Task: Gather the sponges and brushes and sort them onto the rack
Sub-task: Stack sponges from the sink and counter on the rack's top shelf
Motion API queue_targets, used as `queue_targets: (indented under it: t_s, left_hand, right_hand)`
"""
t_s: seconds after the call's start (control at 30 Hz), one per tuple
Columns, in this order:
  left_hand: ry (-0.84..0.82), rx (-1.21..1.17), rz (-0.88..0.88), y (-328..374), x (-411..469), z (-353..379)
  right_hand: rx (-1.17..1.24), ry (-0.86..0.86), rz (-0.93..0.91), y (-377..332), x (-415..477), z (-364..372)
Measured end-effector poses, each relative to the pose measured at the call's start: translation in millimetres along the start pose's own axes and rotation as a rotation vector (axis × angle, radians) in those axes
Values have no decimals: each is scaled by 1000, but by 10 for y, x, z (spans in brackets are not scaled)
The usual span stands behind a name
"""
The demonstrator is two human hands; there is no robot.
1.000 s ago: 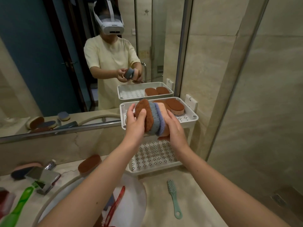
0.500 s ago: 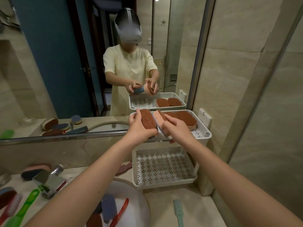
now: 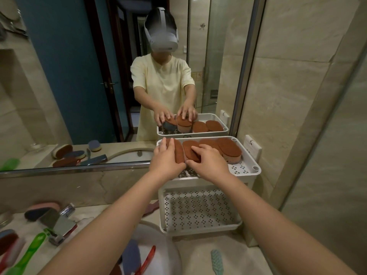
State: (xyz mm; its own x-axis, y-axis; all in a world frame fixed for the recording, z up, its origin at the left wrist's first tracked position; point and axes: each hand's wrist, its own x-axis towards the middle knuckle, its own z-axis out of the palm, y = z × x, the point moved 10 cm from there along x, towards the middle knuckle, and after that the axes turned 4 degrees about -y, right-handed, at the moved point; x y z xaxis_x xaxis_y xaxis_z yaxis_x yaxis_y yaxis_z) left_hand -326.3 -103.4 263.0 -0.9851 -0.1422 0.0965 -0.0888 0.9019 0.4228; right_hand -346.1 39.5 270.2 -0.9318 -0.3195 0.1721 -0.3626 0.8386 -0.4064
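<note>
We see both hands over the top tray point(image 3: 256, 168) of the white rack point(image 3: 250, 180), mid-frame, right of centre. L hand point(image 3: 166, 158) grips the leftmost sponge point(image 3: 179, 153): fingers wrapped over its far side, thumb on the near side. That sponge sits tilted on edge at the tray's left end. R hand point(image 3: 209, 162) holds the second sponge point(image 3: 190, 150) just beside it, w/ bent fingers on the brown top and thumb at the near end. The 2 thumbs meet, or nearly so; we can't tell which. Two more brown-topped sponges point(image 3: 229, 148) lie overlapping at the tray's far right.

Below, the lower tray point(image 3: 198, 212) shows its perforated floor. On the counter point(image 3: 198, 253), bottom right of centre, lies a teal brush point(image 3: 217, 261). In the basin point(image 3: 166, 253), bottom centre, are a blue sponge point(image 3: 131, 257) and a red-handled brush point(image 3: 147, 259). Lower left we see the faucet point(image 3: 59, 223), a green-handled brush point(image 3: 29, 253) and a pink-and-dark sponge point(image 3: 40, 210) by the wall. The mirror point(image 3: 69, 76), upper left, repeats the scene.
</note>
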Motion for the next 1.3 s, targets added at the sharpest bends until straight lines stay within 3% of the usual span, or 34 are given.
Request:
queue_targets:
  t_s: [0.1, 0.27, 0.53, 0.67, 0.9, 1.3]
  left_hand:
    - [39, 129, 11, -21, 2, 7]
    - [22, 146, 2, -46, 9, 53]
    - [176, 32, -12, -51, -84, -102]
    - [273, 15, -60, -76, -150, -203]
    - [284, -92, -12, -51, -190, -210]
    - [320, 13, -32, -19, -212, -214]
  right_hand:
    - [-20, -13, -2, 43, -12, 80]
    - [11, -32, 6, 67, -21, 108]
    - [114, 120, 46, 92, -84, -31]
    - [153, 116, 95, 123, -93, -7]
    - [128, 164, 145, 157, -134, -30]
    - [136, 46, 53, 119, -68, 41]
